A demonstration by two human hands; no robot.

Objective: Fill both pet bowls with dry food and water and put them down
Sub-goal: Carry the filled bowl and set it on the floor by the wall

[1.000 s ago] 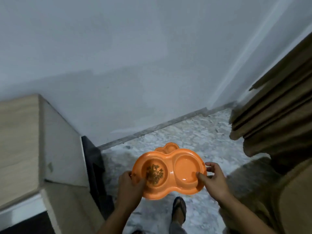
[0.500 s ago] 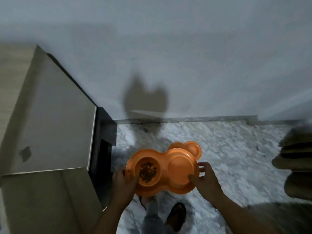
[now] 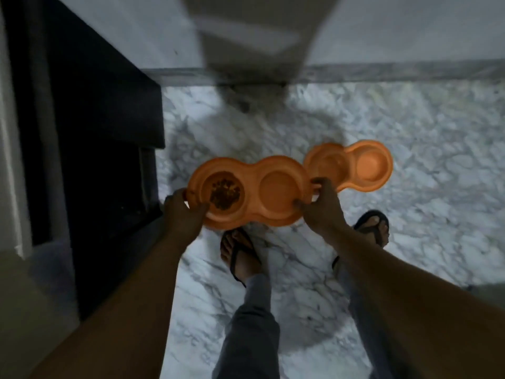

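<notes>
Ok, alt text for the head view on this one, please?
Seen from above, a person's left hand and right hand hold an orange double bowl by its ends over a marble floor, kibble in its left well. A second orange bowl lies beyond on the floor, near sandalled feet.

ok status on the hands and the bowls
Left hand and right hand grip the held double bowl; kibble in its left well. Second bowl on the floor. Feet below.
</notes>
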